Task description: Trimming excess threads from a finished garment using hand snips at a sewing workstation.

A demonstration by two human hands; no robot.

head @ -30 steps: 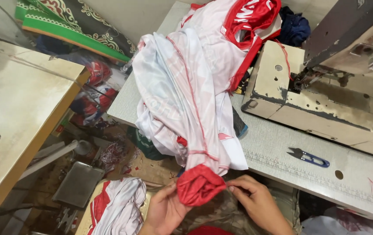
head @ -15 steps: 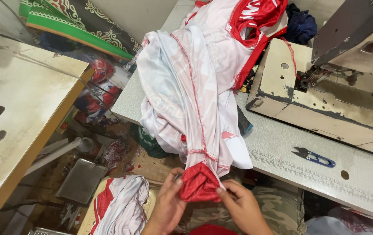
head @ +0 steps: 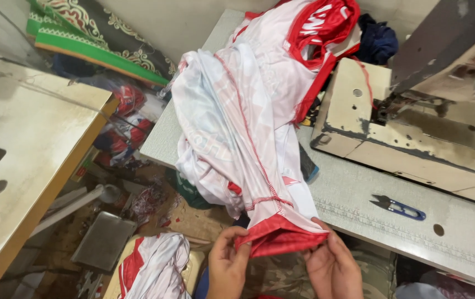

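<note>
Pinching the red hem (head: 280, 237) from both ends, the left hand (head: 227, 264) and right hand (head: 330, 264) were closed on it, fingers curled over the edge, just off the table's (head: 359, 191) front. The white garment (head: 237, 127) was draped up across the table toward the sewing machine (head: 414, 127) — its hanging bulk could probably drag the hem loose. Thread snips (head: 398, 206) lay near — a likely snag.

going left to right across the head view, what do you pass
wooden table → metal tray on the floor → left hand → red cuff of the white garment → right hand → thread snips → sewing machine
</note>
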